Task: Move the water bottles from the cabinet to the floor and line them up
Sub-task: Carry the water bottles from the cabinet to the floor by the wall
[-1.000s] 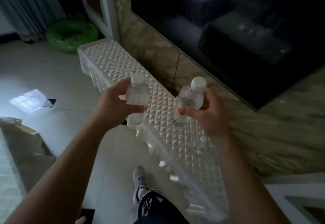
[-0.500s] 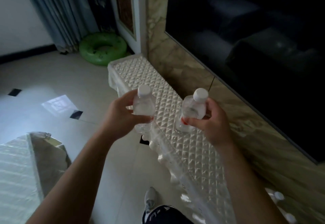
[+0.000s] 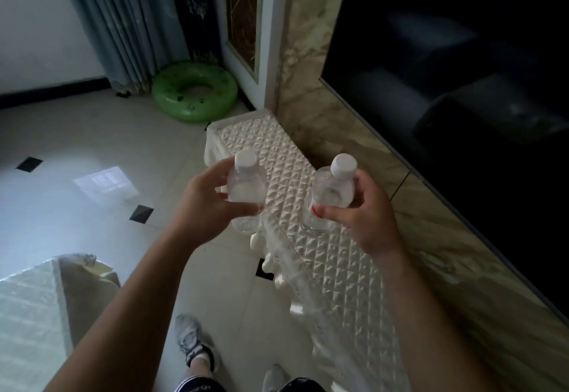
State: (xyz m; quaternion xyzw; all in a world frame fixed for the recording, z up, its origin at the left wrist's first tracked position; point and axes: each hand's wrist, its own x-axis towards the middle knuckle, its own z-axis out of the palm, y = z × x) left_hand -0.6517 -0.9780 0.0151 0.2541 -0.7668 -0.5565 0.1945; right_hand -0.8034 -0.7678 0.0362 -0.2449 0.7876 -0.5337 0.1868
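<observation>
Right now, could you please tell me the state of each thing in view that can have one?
Left clear plastic white-capped water bottle: capped, upright, gripped by left hand.
Right clear plastic white-capped water bottle: capped, near upright, gripped by right hand.
Long cabinet under white quilted cover: covered.
Green inflatable ring: inflated, flat on floor.
Black wall screen: dark, showing only reflections.
</observation>
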